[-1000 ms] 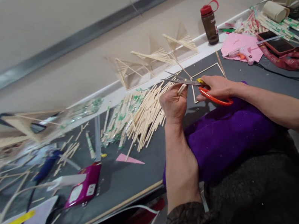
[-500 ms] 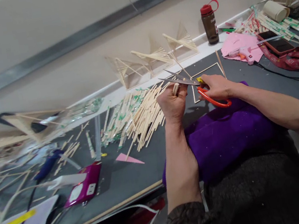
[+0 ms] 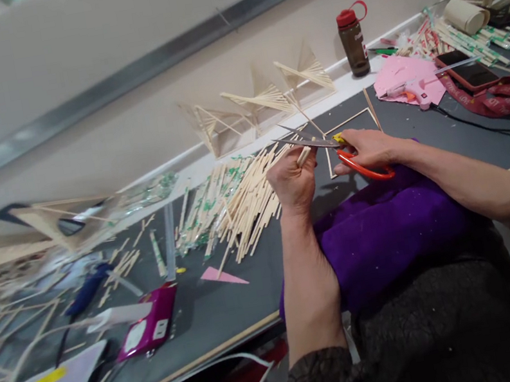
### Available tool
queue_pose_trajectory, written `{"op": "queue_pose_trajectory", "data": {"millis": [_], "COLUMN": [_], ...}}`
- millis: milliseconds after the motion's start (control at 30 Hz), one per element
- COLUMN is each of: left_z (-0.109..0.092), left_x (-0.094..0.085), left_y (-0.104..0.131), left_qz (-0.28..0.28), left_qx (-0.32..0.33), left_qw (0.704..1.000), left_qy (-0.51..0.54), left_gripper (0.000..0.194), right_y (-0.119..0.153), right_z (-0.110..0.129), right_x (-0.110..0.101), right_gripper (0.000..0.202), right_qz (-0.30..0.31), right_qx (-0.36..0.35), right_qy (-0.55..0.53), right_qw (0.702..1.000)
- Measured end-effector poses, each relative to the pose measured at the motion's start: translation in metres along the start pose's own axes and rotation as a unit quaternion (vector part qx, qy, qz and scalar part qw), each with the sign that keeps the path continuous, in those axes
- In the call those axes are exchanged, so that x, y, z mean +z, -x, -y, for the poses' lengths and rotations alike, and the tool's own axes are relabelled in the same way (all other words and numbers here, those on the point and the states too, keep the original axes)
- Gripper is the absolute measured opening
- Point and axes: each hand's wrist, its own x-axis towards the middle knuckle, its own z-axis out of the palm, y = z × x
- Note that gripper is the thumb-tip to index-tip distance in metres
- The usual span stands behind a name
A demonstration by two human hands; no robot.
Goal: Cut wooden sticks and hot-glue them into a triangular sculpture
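Note:
My right hand grips a pair of scissors with red-orange handles; the blades are parted and point left, over my other hand. Closed in a fist, my left hand holds wooden sticks, whose ends poke out near the blades. Whether the blades touch a stick I cannot tell. Just behind my hands a thin stick frame lies on the dark table. A heap of loose sticks is left of my left hand. Purple cloth lies below my wrists.
Stick models stand along the wall beside a red-capped bottle. A pink glue gun with a black cable and a phone lie at right. To the left are a blue glue gun and a magenta packet.
The sticks in my left fist are turned a little, and the scissors' blades have shifted slightly. The whole view has moved a little; the hands stay in nearly the same place.

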Motion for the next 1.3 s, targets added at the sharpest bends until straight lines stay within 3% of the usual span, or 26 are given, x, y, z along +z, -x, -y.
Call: {"op": "queue_pose_trajectory", "data": {"millis": [233, 567, 867, 1300], "left_z": [0.0, 0.001, -0.002, 0.006], "left_x": [-0.002, -0.001, -0.001, 0.003], "left_y": [0.001, 0.001, 0.0, 0.0], "left_qz": [0.03, 0.022, 0.035, 0.035], "left_qx": [-0.007, -0.006, -0.043, -0.04], "left_qw": [0.999, 0.999, 0.998, 0.998], "left_qy": [0.021, 0.025, 0.02, 0.016], "left_gripper": [0.042, 0.047, 0.048, 0.044], "right_y": [0.002, 0.003, 0.001, -0.004], "right_z": [0.004, 0.004, 0.004, 0.0], "right_x": [-0.001, 0.004, 0.005, 0.01], "right_gripper": [0.046, 0.04, 0.04, 0.039], "right_qz": [0.005, -0.001, -0.008, -0.014], "right_qx": [0.011, -0.004, -0.002, 0.005], "right_qy": [0.002, -0.025, 0.005, 0.011], "right_qw": [1.0, 1.0, 1.0, 1.0]}}
